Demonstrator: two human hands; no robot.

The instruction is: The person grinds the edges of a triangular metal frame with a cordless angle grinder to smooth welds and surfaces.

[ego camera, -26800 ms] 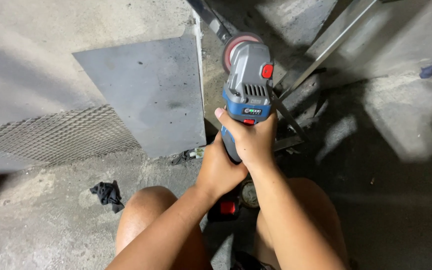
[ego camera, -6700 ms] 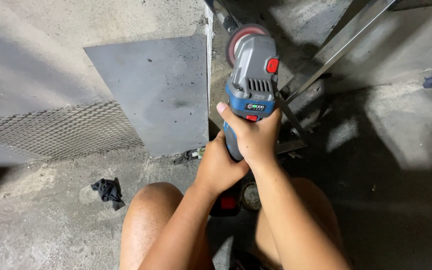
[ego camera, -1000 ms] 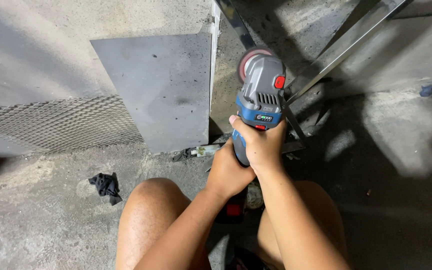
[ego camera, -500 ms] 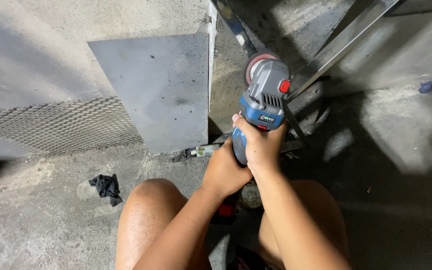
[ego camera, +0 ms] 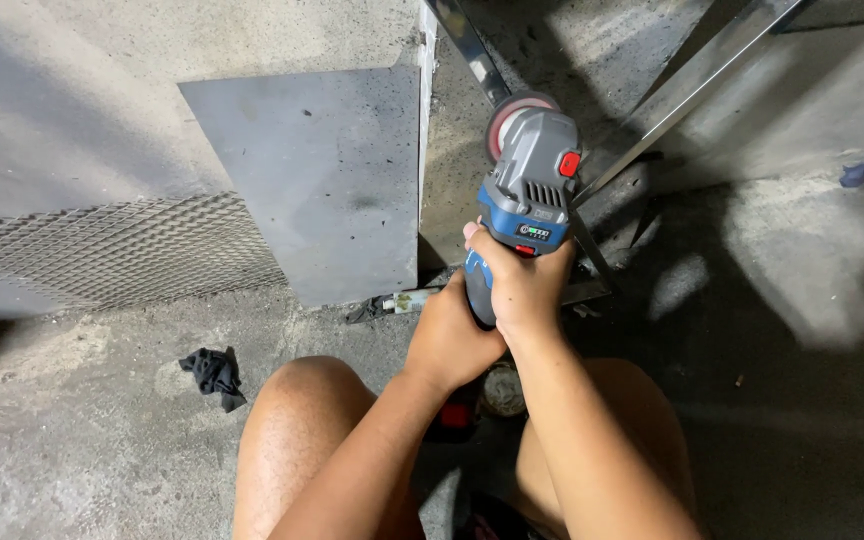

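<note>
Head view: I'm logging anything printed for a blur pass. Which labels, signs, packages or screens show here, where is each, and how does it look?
Label: a small dark oval badge with light print, on the blue band of the angle grinder, just above the right hand; the left hand grips lower.
Packages, signs, screens: none in view.

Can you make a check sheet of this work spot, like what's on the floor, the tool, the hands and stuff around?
Surface: rough grey concrete floor, dusty.
Job's things: blue-grey angle grinder, its reddish disc against a shiny metal bar.
Clutter: dark rag on the floor; small round thing between the knees.
Grippers: left hand and right hand both wrapped round the grinder's handle.
Cables: nothing seen.
Surroundings: flat grey metal sheet, mesh panel, slanted metal bar.
</note>
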